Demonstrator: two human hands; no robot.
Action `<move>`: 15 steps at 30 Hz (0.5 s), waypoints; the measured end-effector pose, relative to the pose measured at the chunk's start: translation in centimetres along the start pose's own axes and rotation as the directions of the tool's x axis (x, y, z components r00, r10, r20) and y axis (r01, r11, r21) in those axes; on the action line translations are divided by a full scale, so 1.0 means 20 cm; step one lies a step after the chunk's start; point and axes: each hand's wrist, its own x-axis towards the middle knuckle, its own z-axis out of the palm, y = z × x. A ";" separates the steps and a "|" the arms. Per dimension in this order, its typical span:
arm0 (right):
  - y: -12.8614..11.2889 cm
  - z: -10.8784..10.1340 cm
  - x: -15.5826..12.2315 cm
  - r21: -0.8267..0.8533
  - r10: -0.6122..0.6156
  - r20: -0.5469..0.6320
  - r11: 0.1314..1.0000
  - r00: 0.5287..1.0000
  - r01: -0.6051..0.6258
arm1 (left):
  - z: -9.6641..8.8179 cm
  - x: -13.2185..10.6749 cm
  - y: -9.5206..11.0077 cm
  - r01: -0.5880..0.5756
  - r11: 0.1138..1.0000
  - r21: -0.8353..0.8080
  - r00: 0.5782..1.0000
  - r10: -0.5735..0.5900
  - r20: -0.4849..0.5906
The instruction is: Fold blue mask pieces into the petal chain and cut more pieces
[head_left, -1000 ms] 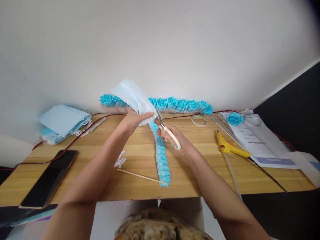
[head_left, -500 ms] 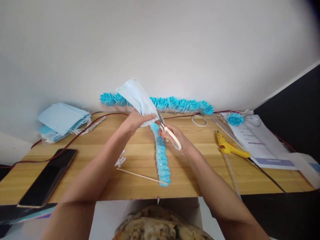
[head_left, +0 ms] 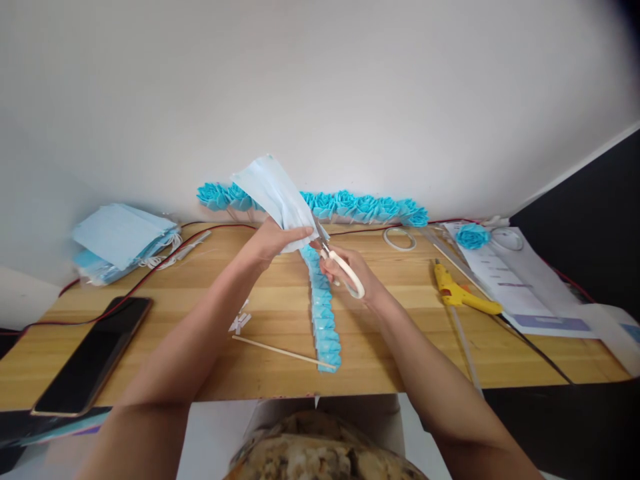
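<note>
My left hand (head_left: 273, 241) pinches the lower edge of a light blue face mask (head_left: 273, 193) and holds it up above the wooden table (head_left: 400, 313). My right hand (head_left: 350, 270) grips white-handled scissors (head_left: 337, 263), blades pointing up at the mask's edge beside my left thumb. Under both hands a strip of folded blue pieces (head_left: 323, 313) runs toward me. A thin wooden stick (head_left: 280, 351) lies beside it.
A row of blue fabric roses (head_left: 360, 207) lines the wall. A stack of masks (head_left: 123, 240) sits at the back left, a black phone (head_left: 93, 357) front left with a red cable. A yellow glue gun (head_left: 460, 293), tape ring (head_left: 399, 239) and papers (head_left: 515, 283) lie to the right.
The mask and both hands have shifted slightly right and up; the scissors stay at the mask's edge. Little else differs.
</note>
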 end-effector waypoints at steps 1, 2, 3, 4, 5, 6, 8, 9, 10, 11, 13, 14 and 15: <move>0.00 0.00 0.00 -0.001 0.004 -0.007 1.000 1.000 -0.004 | 0.00 0.00 0.00 -0.001 1.000 -0.004 1.000 0.001 -0.004; -0.01 0.00 0.00 0.000 0.006 -0.012 1.000 1.000 -0.006 | 0.00 0.00 0.00 0.000 1.000 -0.007 1.000 0.000 -0.013; -0.02 0.01 0.00 0.000 0.008 -0.014 1.000 1.000 -0.008 | 0.00 0.00 0.00 0.000 1.000 -0.010 1.000 -0.001 -0.023; -0.02 0.01 -0.01 0.000 0.009 -0.015 1.000 1.000 -0.009 | 0.00 0.00 -0.01 0.000 1.000 -0.013 1.000 0.000 -0.026; -0.03 0.01 -0.01 0.000 0.008 -0.016 1.000 1.000 -0.008 | 0.00 0.00 -0.01 0.001 1.000 -0.015 1.000 -0.001 -0.022; -0.04 0.02 -0.01 -0.002 0.007 -0.017 1.000 1.000 -0.007 | 0.00 0.00 0.00 0.003 1.000 -0.019 1.000 -0.003 -0.012; -0.05 0.02 -0.02 -0.006 0.005 -0.022 1.000 1.000 -0.005 | 0.00 0.00 0.00 0.006 1.000 -0.030 1.000 -0.005 0.017; -0.05 0.02 -0.02 -0.007 0.005 -0.022 1.000 1.000 -0.005 | 0.00 0.00 0.00 0.008 0.999 -0.036 1.000 -0.007 0.028; -0.06 0.02 -0.02 -0.008 0.006 -0.022 1.000 1.000 -0.006 | 0.00 0.00 0.00 0.011 0.999 -0.041 0.999 -0.010 0.035; -0.06 0.03 -0.02 -0.008 0.008 -0.023 1.000 1.000 -0.008 | 0.00 0.00 0.01 0.014 0.999 -0.046 0.999 -0.012 0.039; -0.07 0.03 -0.02 -0.003 0.017 -0.030 1.000 0.999 -0.018 | 0.00 -0.01 0.01 0.023 0.998 -0.053 0.999 -0.020 0.047; -0.08 0.03 -0.01 0.001 0.024 -0.035 1.000 0.999 -0.024 | 0.00 -0.01 0.01 0.029 0.998 -0.055 0.998 -0.026 0.049; -0.08 0.03 -0.01 0.005 0.032 -0.040 0.999 0.999 -0.032 | 0.00 -0.01 0.01 0.035 0.998 -0.057 0.998 -0.032 0.047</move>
